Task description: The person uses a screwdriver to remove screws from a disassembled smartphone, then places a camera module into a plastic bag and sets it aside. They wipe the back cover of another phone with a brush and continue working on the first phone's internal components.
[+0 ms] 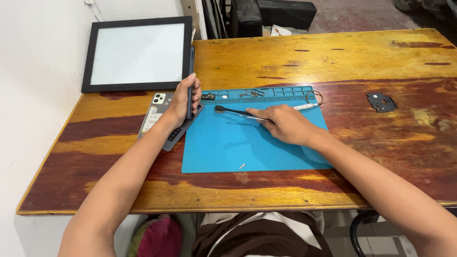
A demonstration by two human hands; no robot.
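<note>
1. Gripping a thin dark device [190, 90] on edge, the left hand [181, 102] closes round it at 10 o'clock of the blue mat [228, 147]; likely rigid, fragile, best held by its edges.
2. Right hand [285, 124] pinches a slim black-tipped tool [233, 112], likely light.
3. An opened phone [154, 112] lies beside the left hand.

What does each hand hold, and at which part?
The left hand grips a dark flat device, stood on edge, around its lower part. The right hand holds a black-tipped tool near its rear end.
</note>
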